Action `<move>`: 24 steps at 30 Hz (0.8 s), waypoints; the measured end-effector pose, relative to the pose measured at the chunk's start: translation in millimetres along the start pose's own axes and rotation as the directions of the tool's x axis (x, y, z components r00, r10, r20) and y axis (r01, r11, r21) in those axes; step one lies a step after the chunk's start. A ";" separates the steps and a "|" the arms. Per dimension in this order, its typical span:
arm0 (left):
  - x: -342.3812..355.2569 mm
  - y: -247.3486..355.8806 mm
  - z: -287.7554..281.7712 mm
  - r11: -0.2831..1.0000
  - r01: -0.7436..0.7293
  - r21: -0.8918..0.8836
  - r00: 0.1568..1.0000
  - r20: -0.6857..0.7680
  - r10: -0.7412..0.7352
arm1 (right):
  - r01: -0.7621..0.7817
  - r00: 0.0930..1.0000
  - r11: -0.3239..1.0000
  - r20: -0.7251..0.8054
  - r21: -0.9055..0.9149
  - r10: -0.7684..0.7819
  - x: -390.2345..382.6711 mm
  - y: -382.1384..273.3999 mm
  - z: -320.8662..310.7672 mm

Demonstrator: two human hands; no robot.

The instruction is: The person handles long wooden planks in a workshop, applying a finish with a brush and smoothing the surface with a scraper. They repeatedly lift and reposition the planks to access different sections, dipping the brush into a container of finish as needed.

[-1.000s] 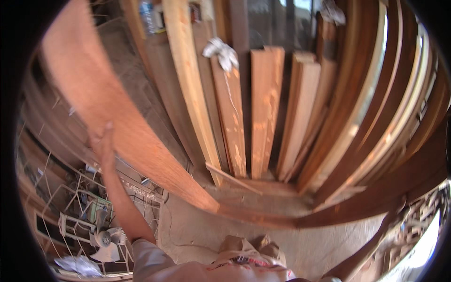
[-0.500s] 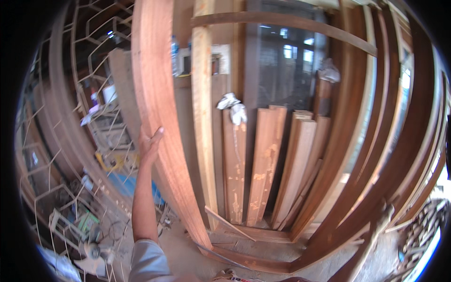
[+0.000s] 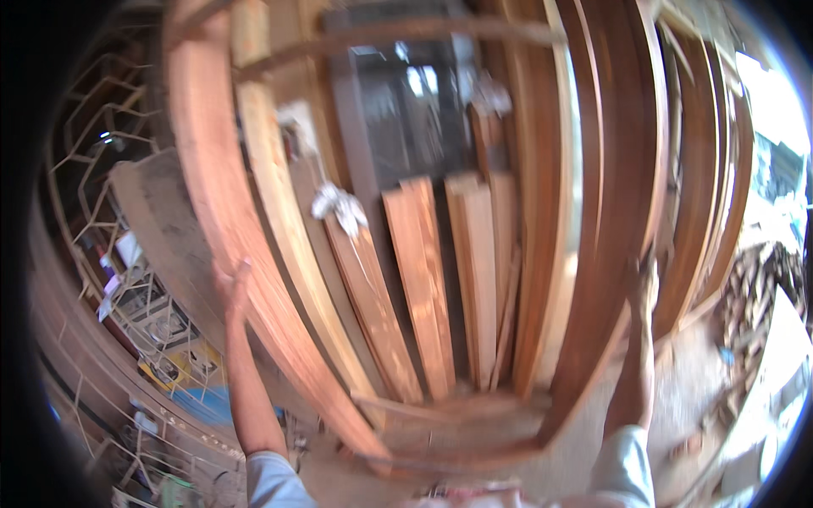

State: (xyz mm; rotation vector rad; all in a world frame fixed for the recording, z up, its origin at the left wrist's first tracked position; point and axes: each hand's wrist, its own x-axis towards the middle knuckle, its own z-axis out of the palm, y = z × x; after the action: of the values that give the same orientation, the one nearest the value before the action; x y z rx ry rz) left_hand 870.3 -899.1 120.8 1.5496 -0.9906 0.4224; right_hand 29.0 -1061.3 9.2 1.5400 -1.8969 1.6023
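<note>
A tall wooden door frame stands before me. Around the edge of its reddish left upright (image 3: 203, 135) my left hand (image 3: 232, 275) is closed, thumb on the front face and the other fingers hidden behind. My right hand (image 3: 644, 284) is at the outer edge of the dark brown right upright (image 3: 614, 178), somewhat blurred, and appears closed on it. A thin wooden batten (image 3: 406, 35) crosses between the uprights near the top. Low down, a wooden crosspiece (image 3: 461, 461) joins their bottom ends.
Behind the frame lean several boards (image 3: 419, 279), one topped with a white rag (image 3: 340, 208), beside a dark glazed panel (image 3: 406, 102). A metal grille (image 3: 93, 152) stands left. More brown frames (image 3: 690, 195) lean at right, near a pile of wood pieces (image 3: 758, 296).
My view has swung right, shifting the scene leftward. My right hand has come into view at the right upright. My left hand stays on the left upright.
</note>
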 end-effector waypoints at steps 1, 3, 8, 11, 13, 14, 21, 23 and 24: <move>0.7 4.1 6.8 0.999 0.007 -0.053 0.999 0.052 -0.004 | -0.064 0.998 0.995 0.004 -0.071 0.065 4.2 11.1 -2.8; -3.7 38.3 14.5 0.991 0.034 -0.130 0.993 0.114 -0.019 | -0.204 0.976 0.960 0.032 -0.192 0.214 20.2 31.3 -26.6; 0.4 -7.2 -34.4 0.999 0.039 0.004 0.999 0.031 -0.039 | -0.052 0.994 0.958 0.080 -0.282 0.077 3.6 47.0 -34.1; -38.1 35.7 -50.5 0.997 0.072 -0.026 0.997 -0.020 -0.073 | -0.251 0.965 0.928 0.008 -0.276 0.264 -24.7 28.5 -71.9; -47.9 37.5 -76.6 0.990 0.136 0.034 0.976 -0.177 -0.128 | -0.359 0.933 0.916 -0.076 -0.178 0.351 -43.3 14.1 -90.3; -49.4 29.8 -91.2 0.986 0.168 0.011 0.950 -0.269 -0.159 | -0.402 0.913 0.909 -0.131 -0.113 0.387 -51.9 9.5 -97.1; -63.9 -14.3 -217.2 0.944 -0.263 -0.201 0.964 -0.097 0.248 | -0.401 0.886 0.880 -0.138 0.257 0.444 -96.6 37.4 -160.8; -69.8 -19.5 -238.0 0.922 -0.302 -0.242 0.953 -0.072 0.294 | -0.464 0.811 0.845 -0.255 0.266 0.526 -95.0 62.2 -176.4; -74.2 -14.7 -240.0 0.923 -0.326 -0.206 0.945 -0.098 0.312 | -0.494 0.760 0.821 -0.316 0.287 0.568 -95.6 60.2 -175.7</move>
State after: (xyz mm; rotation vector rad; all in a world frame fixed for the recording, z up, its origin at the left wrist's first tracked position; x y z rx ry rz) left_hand 901.2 -649.4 115.5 1.1712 -1.2042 0.5660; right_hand -53.6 -872.9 -27.3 0.6438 -2.0974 2.1757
